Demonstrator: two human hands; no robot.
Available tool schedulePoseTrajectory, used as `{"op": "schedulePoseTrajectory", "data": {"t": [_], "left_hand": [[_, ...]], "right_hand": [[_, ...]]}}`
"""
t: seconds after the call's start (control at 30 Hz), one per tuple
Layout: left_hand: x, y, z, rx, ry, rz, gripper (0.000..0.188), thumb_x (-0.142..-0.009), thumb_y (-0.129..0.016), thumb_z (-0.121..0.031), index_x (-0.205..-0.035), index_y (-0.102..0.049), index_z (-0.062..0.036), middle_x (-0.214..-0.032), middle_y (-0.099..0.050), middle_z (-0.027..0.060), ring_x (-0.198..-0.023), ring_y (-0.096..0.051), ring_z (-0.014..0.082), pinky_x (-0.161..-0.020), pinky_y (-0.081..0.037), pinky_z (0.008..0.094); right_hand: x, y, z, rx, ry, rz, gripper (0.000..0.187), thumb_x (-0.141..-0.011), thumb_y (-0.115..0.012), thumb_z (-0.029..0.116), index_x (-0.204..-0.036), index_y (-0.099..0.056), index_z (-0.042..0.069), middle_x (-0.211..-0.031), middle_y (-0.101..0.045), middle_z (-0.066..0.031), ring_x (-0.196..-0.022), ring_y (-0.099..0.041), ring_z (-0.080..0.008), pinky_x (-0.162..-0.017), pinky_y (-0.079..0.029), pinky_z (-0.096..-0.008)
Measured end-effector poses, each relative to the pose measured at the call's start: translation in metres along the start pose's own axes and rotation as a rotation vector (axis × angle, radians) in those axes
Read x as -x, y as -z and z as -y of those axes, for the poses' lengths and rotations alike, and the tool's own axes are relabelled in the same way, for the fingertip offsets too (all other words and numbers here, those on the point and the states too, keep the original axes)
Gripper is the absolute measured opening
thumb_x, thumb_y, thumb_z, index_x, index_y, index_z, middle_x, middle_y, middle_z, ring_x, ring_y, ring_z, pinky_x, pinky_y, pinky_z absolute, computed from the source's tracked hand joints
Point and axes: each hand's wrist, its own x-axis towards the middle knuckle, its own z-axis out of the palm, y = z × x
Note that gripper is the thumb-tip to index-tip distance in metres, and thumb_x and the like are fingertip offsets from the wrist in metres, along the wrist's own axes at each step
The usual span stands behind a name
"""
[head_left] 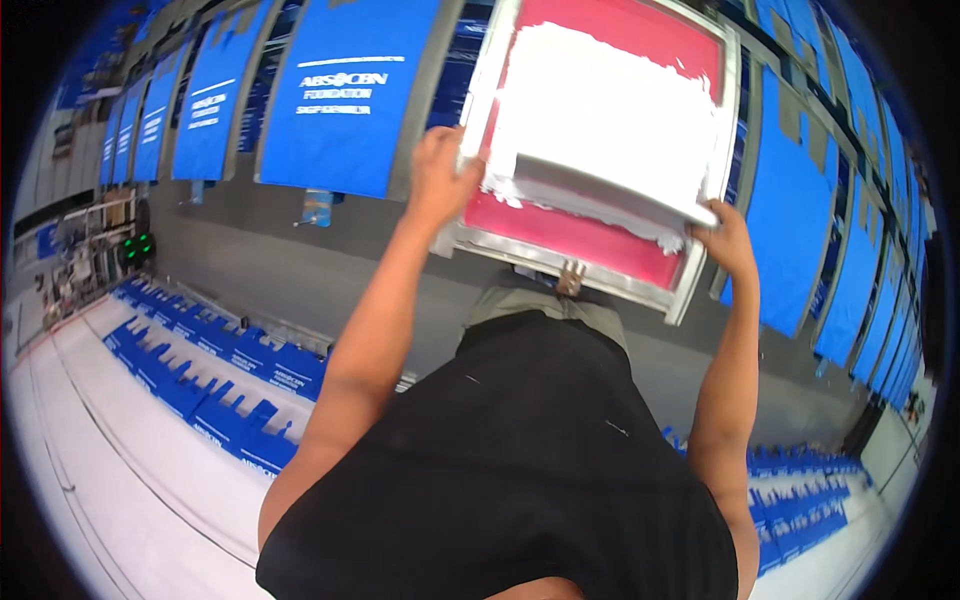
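Observation:
A screen-printing frame (pixel 484 75) with a pale metal rim is in front of me, tilted slightly. Its red mesh (pixel 640 30) shows at the far and near ends. Thick white ink (pixel 610 100) covers the middle in a ragged patch. Across the ink's near side lies a long white-coated bar, which looks like a squeegee (pixel 620 187). My left hand (pixel 441 172) is closed on the frame's left rail. At the right rail, my right hand (pixel 727 238) closes around the squeegee's right end; whether it also grips the rail is hard to see.
Blue fabric pieces (pixel 345 100) with white print lie on boards to the left; more blue pieces (pixel 795 200) line the right. A metal clamp (pixel 571 278) sits on the frame's near edge. Behind me, rows of blue pieces (pixel 235 415) lie on a white surface (pixel 130 470).

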Motion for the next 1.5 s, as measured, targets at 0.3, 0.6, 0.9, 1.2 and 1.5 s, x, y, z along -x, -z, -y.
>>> {"op": "schedulePoseTrajectory", "data": {"t": [0.3, 0.6, 0.9, 1.2, 1.5], "left_hand": [[-0.048, 0.016, -0.095, -0.292, -0.315, 0.691, 0.02, -0.065, -0.07, -0.01, -0.085, -0.066, -0.0078, -0.078, -0.064, 0.0098, -0.085, -0.063, 0.0306, -0.078, -0.049, 0.0431], [-0.171, -0.053, -0.058, -0.176, -0.373, 0.156, 0.041, -0.066, -0.069, -0.009, -0.107, -0.064, -0.0088, -0.097, -0.064, 0.0144, -0.096, -0.059, 0.0329, -0.084, -0.047, 0.0431], [-0.056, -0.006, -0.083, -0.234, -0.28, 0.457, 0.035, -0.061, -0.074, -0.01, -0.092, -0.06, -0.0073, -0.089, -0.058, 0.0108, -0.089, -0.056, 0.0305, -0.08, -0.043, 0.0426], [-0.004, 0.001, -0.091, -0.103, -0.195, 0.525, 0.029, -0.057, -0.074, -0.007, -0.081, -0.057, -0.0049, -0.082, -0.06, 0.0116, -0.083, -0.058, 0.0322, -0.076, -0.045, 0.042], [-0.073, -0.056, -0.057, -0.174, -0.218, 0.304, 0.029, -0.059, -0.072, -0.004, -0.088, -0.066, -0.0083, -0.086, -0.065, 0.0102, -0.084, -0.061, 0.0304, -0.076, -0.048, 0.0409]], "right_hand": [[0.023, -0.019, 0.05, 0.284, 0.112, 0.003, 0.036, -0.062, -0.061, -0.002, -0.096, -0.066, 0.005, -0.084, -0.066, -0.0204, -0.085, -0.061, -0.0401, -0.08, -0.047, -0.0478], [-0.14, 0.016, 0.024, 0.514, 0.357, -0.427, 0.03, -0.068, -0.056, 0.001, -0.096, -0.063, 0.007, -0.086, -0.066, -0.0141, -0.085, -0.061, -0.0334, -0.08, -0.043, -0.046], [-0.023, -0.016, 0.043, 0.376, 0.182, -0.065, 0.032, -0.065, -0.059, -0.003, -0.096, -0.062, 0.006, -0.087, -0.063, -0.0126, -0.089, -0.058, -0.0331, -0.094, -0.038, -0.0501], [0.016, -0.026, 0.054, 0.406, 0.04, 0.113, 0.035, -0.064, -0.059, -0.001, -0.097, -0.066, 0.008, -0.086, -0.067, -0.0135, -0.087, -0.062, -0.033, -0.104, -0.038, -0.0527], [-0.062, -0.029, 0.022, 0.473, 0.172, -0.162, 0.042, -0.059, -0.068, 0.0, -0.1, -0.067, 0.01, -0.085, -0.068, -0.0094, -0.087, -0.063, -0.0277, -0.107, -0.033, -0.0536]]}}
